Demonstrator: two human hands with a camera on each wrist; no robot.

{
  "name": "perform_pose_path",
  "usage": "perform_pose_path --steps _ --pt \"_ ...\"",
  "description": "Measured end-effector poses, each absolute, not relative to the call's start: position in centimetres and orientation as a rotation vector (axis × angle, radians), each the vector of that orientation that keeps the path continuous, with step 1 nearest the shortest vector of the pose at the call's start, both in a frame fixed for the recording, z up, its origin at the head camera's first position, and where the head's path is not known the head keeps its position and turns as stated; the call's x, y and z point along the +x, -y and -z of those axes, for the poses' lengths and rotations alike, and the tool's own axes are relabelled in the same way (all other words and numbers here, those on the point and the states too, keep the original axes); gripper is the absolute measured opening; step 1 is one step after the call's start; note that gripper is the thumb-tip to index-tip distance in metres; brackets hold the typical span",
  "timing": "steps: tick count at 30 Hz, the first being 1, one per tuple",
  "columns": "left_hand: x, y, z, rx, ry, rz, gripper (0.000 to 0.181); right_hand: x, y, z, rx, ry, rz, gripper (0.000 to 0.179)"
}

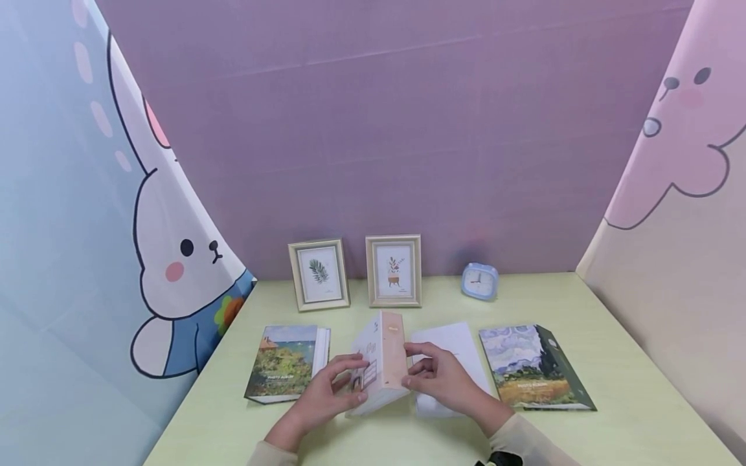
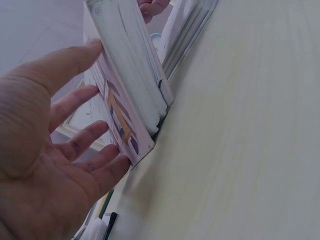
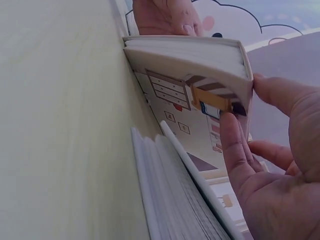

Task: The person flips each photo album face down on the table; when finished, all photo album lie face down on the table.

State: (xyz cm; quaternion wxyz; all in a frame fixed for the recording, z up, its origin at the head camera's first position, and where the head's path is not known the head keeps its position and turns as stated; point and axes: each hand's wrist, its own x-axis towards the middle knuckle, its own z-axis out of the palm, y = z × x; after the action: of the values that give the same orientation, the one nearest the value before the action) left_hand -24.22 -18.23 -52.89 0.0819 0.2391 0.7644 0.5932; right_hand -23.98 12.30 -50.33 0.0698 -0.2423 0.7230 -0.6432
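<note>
Leaf frame (image 1: 318, 274) and plant frame (image 1: 394, 271) stand at the far side of the tabletop (image 1: 384, 446), a blue clock (image 1: 480, 281) to their right. Nearer, a left album (image 1: 282, 362) and a right album (image 1: 527, 369) with landscape covers both read "PHOTO ALBUM". Between them tilts a pale book (image 1: 394, 353), its lettering too small to read. The right hand (image 1: 440, 382) pinches its spine edge, partly blocking a white book (image 1: 457, 340); the left hand (image 1: 323, 396) has a loose grip, fingers spread against the other cover.

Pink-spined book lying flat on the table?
No, the book is tilted up between the left hand and right hand.
</note>
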Motion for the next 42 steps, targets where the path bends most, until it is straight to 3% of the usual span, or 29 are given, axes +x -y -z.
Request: perform_pose_path --steps 17,34,42 --pt "-24.16 18.37 52.98 0.697 -2.452 -1.649 0.052 -24.04 -12.09 50.59 -0.66 -2.387 1.753 0.064" --pt "-24.2 18.57 53.03 0.69 -2.519 -1.55 0.05 -23.69 -11.8 51.12 -0.792 -2.572 1.498 0.043" --pt "-24.12 18.78 52.92 0.734 -2.567 -1.509 0.05 -23.53 -11.76 50.9 -0.783 -2.569 1.458 0.043"
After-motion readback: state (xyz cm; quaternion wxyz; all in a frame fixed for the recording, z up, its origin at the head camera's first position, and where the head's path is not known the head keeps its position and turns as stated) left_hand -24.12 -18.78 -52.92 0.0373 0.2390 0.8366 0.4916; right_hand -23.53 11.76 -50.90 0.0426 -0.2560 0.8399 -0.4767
